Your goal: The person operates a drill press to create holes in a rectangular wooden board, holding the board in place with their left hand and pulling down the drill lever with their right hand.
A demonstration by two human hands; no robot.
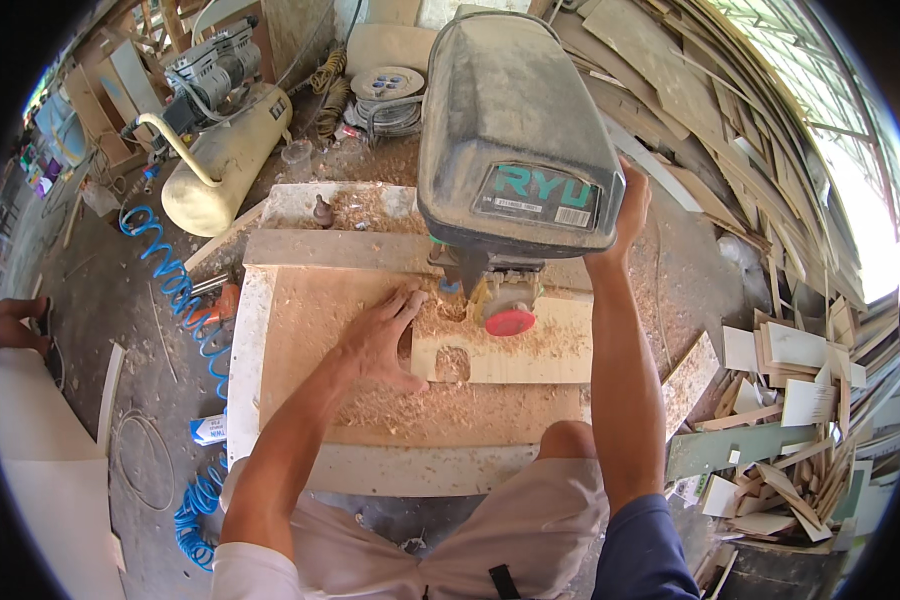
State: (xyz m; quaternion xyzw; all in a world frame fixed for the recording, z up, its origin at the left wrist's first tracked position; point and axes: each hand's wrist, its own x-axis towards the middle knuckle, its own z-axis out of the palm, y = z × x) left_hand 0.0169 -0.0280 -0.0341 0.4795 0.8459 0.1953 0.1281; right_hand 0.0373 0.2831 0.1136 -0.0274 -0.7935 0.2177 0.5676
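Note:
A drill press with a dusty dark housing (510,110) stands over the worktable, its chuck and bit partly hidden under the head. Beneath it lies a pale wooden board (530,362), strewn with shavings, with a rounded cut-out near its left end. My left hand (378,335) braces that left end, thumb toward me and fingers farther back by the drilling spot. Beside the housing's right side, my right hand (625,215) is raised and curled, and the housing hides most of what it grips. A red round knob (510,322) sits in front below the head.
The shavings-covered worktable (400,470) has a wooden strip (330,250) across its back. At left are a cream air compressor (220,165), a coiled blue hose (165,265) and an orange-handled tool (220,305). Stacked boards (700,90) and offcuts (790,400) fill the right. Another person's hand (25,312) shows far left.

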